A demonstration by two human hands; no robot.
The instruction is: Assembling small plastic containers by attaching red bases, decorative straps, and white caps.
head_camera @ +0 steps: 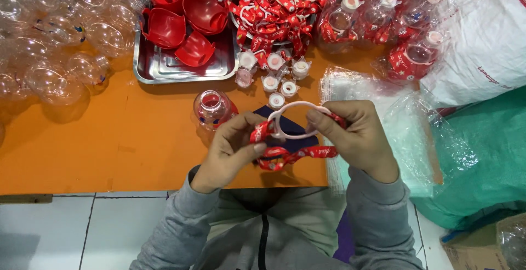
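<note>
Head view. At centre frame, just below the middle, I hold a white plastic ring (297,121) with a red printed strap (285,152) attached to it, both held just above the near edge of the orange worktop (109,138). My left hand (233,149) is closed on the strap at the ring's left side, thumb and forefinger pinching the fabric. My right hand (356,135) is closed on the ring's right side, fingertips (316,117) pressing where the strap meets the plastic. The loose end of the strap loops beneath both hands.

To do this step well, I judge that I must keep the ring flat and facing me, hold the strap untwisted, and keep light tension between the two pinch points so the fabric seats evenly on the ring. Whether the strap is already fully fastened, I cannot tell; my fingers hide the joint.

Just above my left hand a clear bottle (212,108) with a red base stands on the worktop. Above the ring sit small white caps (274,72). In the upper centre of the frame a steel tray (164,67) holds red cups (186,18), and to its right lies a heap of red straps (276,7). Clear empty bottles (55,34) fill the upper left; bagged finished bottles (383,23) lie upper right.
</note>
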